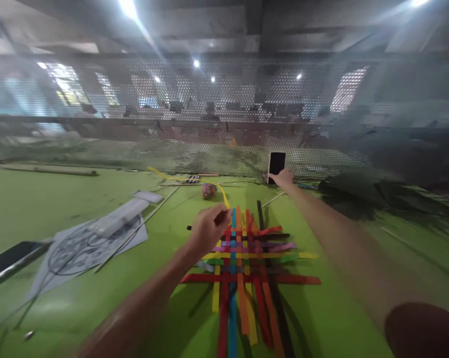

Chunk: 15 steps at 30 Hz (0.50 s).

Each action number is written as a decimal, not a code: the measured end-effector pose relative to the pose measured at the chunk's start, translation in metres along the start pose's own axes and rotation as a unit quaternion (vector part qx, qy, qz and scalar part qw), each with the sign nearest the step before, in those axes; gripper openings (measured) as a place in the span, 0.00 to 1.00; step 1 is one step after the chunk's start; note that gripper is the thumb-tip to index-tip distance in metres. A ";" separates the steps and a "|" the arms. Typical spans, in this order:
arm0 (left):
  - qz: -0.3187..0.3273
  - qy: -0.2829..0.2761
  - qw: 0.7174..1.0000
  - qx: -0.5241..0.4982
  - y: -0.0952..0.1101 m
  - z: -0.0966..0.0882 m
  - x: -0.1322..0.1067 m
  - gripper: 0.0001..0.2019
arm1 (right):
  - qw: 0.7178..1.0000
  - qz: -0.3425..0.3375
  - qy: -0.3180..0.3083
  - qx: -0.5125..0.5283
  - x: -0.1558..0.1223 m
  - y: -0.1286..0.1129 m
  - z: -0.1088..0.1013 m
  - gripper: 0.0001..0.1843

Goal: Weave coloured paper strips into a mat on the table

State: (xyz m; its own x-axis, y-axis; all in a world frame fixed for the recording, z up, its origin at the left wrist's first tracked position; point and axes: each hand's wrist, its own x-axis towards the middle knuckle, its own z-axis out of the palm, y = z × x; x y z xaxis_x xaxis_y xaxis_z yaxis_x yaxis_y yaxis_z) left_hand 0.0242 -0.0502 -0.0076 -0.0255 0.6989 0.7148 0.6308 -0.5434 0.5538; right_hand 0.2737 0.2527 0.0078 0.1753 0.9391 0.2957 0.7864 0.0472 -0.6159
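Observation:
Several coloured strips are woven into an open lattice, with a red strip (pixel 299 280) crossing near its front edge. At the far left edge of this weave is my left hand (pixel 210 227), its fingers curled and pinched on a yellow strip (pixel 224 195) that trails back across the table. Farther off to the right, my right hand (pixel 285 176) grips the lower corner of an upright phone (pixel 277 164) with a dark screen, one digit lying across its front. The fingers behind the phone are hidden.
The table (pixel 164 308) is green. A small mottled ball (pixel 208 191) sits behind my left hand. On the left lie a printed sheet (pixel 75 253), a thin stick (pixel 116 248) and a dark-screened device (pixel 11 261). A perforated screen (pixel 217 99) stands behind. Dark, blurred material (pixel 347 194) is at right.

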 end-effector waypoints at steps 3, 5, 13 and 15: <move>0.010 -0.009 1.000 0.004 -0.001 0.003 -0.001 0.17 | 0.999 0.040 0.031 -0.006 0.009 -0.008 0.014 0.57; 0.010 -0.013 1.000 0.004 -0.002 0.004 -0.002 0.17 | 0.998 0.055 0.040 -0.005 0.013 -0.009 0.018 0.58; 0.009 -0.036 0.999 -0.003 -0.007 0.008 -0.006 0.15 | 0.998 0.033 0.051 0.016 0.019 -0.008 0.020 0.60; 0.009 -0.037 0.999 -0.002 -0.007 0.008 -0.006 0.15 | 0.997 0.033 0.057 0.028 0.021 -0.008 0.020 0.59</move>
State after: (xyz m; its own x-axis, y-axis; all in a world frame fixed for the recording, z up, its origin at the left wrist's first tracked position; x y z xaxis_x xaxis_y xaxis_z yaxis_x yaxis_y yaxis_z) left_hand 0.0260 -0.0467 -0.0189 0.0437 0.7215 0.6911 0.6278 -0.5579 0.5428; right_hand 0.2592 0.2787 0.0041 0.2939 0.8962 0.3324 0.7375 0.0086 -0.6753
